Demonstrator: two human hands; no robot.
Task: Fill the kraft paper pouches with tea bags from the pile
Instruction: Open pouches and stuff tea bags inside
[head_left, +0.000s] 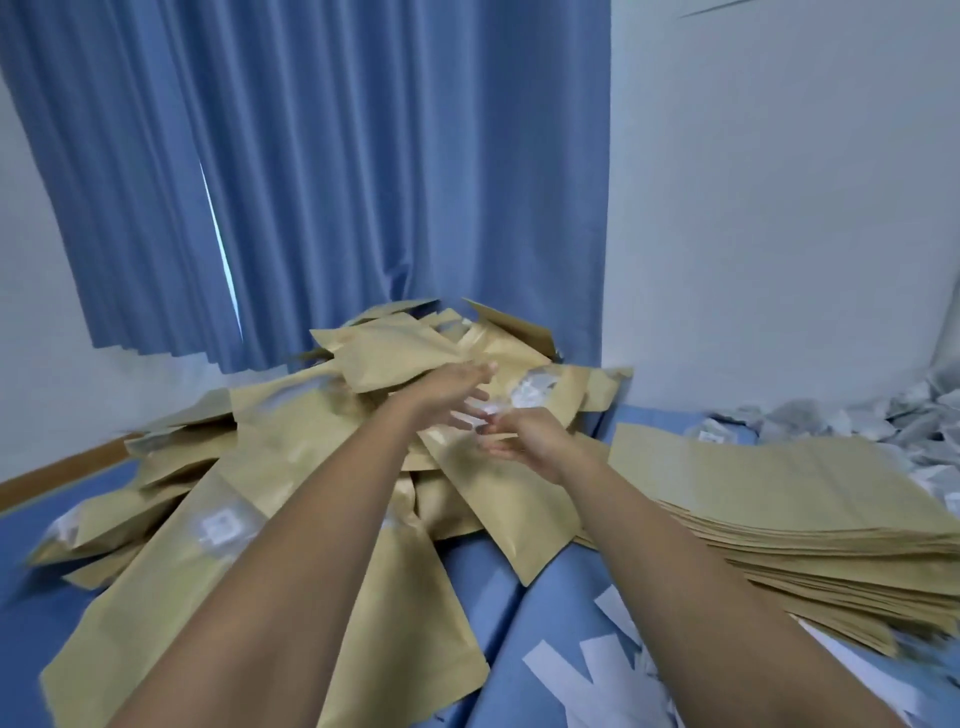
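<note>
A heap of filled kraft paper pouches (291, 457) lies on the blue sheet, some showing tea bags through clear windows (532, 389). Both my arms reach out over the heap. My left hand (457, 389) hovers above the top pouches with fingers spread and straight, holding nothing. My right hand (524, 439) is just to its right with loosely curled fingers, and I see nothing in it; both hands are blurred. A flat stack of empty kraft pouches (779, 499) lies on the right. The pile of white tea bags (883, 421) sits behind that stack at the far right.
Blue curtains (337, 182) hang behind the heap and a white wall (779, 208) stands on the right. White paper strips (597, 670) lie on the blue sheet (498, 587) near me. A wooden edge (57, 470) shows at the left.
</note>
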